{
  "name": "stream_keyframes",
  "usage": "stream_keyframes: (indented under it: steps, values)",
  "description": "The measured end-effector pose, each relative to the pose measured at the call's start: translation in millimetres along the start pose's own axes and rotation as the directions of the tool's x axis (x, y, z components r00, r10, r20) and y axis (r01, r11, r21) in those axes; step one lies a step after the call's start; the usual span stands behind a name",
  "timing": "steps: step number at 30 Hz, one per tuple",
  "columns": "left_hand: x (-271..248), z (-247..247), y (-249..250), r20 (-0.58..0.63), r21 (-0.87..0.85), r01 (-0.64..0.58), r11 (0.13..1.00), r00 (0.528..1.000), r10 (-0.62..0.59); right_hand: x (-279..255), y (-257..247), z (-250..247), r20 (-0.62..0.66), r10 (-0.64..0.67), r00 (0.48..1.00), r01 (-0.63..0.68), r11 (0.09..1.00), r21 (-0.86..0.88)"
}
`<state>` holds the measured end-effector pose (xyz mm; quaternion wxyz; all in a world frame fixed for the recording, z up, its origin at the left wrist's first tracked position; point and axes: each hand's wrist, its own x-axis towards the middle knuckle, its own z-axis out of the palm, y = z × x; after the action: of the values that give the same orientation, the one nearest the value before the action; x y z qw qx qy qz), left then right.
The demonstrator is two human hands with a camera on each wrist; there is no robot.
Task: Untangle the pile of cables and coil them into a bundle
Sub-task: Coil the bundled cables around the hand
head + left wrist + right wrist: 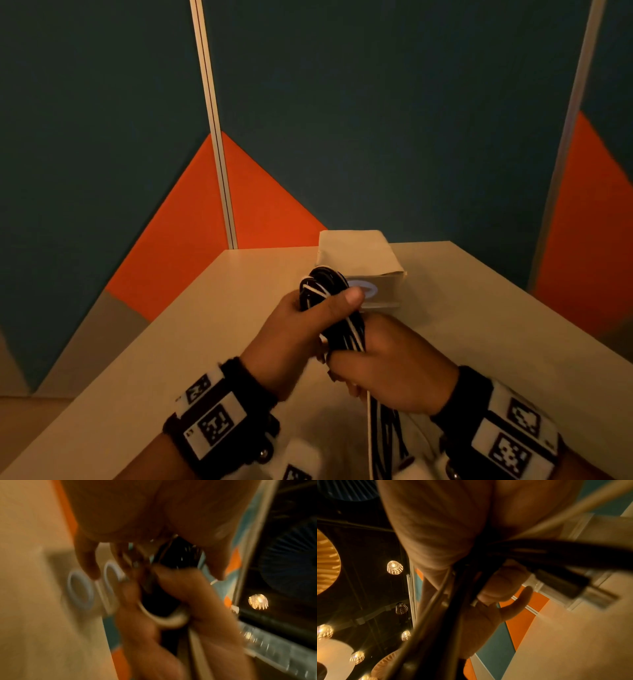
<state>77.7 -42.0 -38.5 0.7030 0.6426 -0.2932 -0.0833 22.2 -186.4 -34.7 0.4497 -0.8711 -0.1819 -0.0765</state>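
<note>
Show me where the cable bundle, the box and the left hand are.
cable bundle (320, 279): head view, looped top end.
box (356, 251): head view, pale top face.
left hand (301, 329): head view, back of the hand.

The walls (376, 102) are dark teal with big orange triangles (191, 219). A pale desk (479, 325) sits in the corner. Small round lamps (394, 567) glow on the dark ceiling (368, 595).

Two hands are showing — a left hand (301, 329) and a right hand (394, 363). One bundle of cables (337, 308) is sitting between them — mostly black strands, one white. One white box (356, 253) is standing on one surface (479, 308).
</note>
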Motion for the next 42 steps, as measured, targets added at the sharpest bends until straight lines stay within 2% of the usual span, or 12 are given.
stream_keyframes:
  steps: [3,4,6,7,8,12,17,22,29,33,36,42]
  values:
    - [1.7,-27.4,11.7,0.019,0.336,-0.233,0.913,0.971,0.240,-0.1,1.0,-9.2,0.097,0.120,0.988,-0.124,0.992,0.035]
    - [1.4,-35.8,17.3,0.107,0.519,-0.339,0.784,0.936,0.334,0.0,1.1,-11.9,0.136,0.148,0.980,-0.155,0.987,0.044]
    - [3.1,-43.9,20.6,0.373,0.819,-0.505,0.273,0.830,0.414,-0.1,0.1,-16.8,0.195,0.180,0.964,-0.184,0.983,0.001]
    - [2.8,-42.8,19.8,0.478,0.849,-0.528,0.033,0.793,0.378,0.6,0.8,-17.9,0.216,0.191,0.957,-0.189,0.981,-0.031]
    - [2.0,-38.4,17.0,0.542,0.837,-0.536,-0.113,0.781,0.310,0.7,0.5,-17.7,0.237,0.198,0.951,-0.189,0.980,-0.061]
    - [-3.4,-12.9,1.0,0.605,0.774,-0.548,-0.317,0.788,0.115,1.1,-1.4,-12.6,0.255,0.175,0.951,-0.147,0.981,-0.125]
    - [-2.7,-14.4,-0.4,0.619,0.753,-0.564,-0.338,0.782,0.075,0.2,-0.9,-13.1,0.316,0.205,0.926,-0.147,0.969,-0.196]
    - [-7.4,-19.9,-0.1,0.575,0.790,-0.537,-0.295,0.816,0.056,1.5,0.7,-16.0,0.295,0.332,0.896,-0.308,0.943,-0.126]
    - [-11.8,8.0,0.1,0.633,0.753,-0.534,-0.384,0.747,0.203,1.7,-3.0,-11.1,0.329,0.255,0.909,-0.162,0.945,-0.286]
    - [-11.8,5.3,-1.7,0.549,0.814,-0.526,-0.247,0.836,0.027,3.0,2.6,-7.5,0.366,0.255,0.895,-0.131,0.935,-0.330]
    - [-13.5,10.3,5.3,0.487,0.814,-0.497,-0.303,0.866,-0.111,1.0,5.0,-6.4,0.341,0.307,0.889,-0.216,0.936,-0.279]
    - [-17.4,9.8,8.0,0.453,0.848,-0.447,-0.286,0.890,-0.048,-0.9,0.1,-8.3,0.378,0.284,0.881,-0.220,0.954,-0.204]
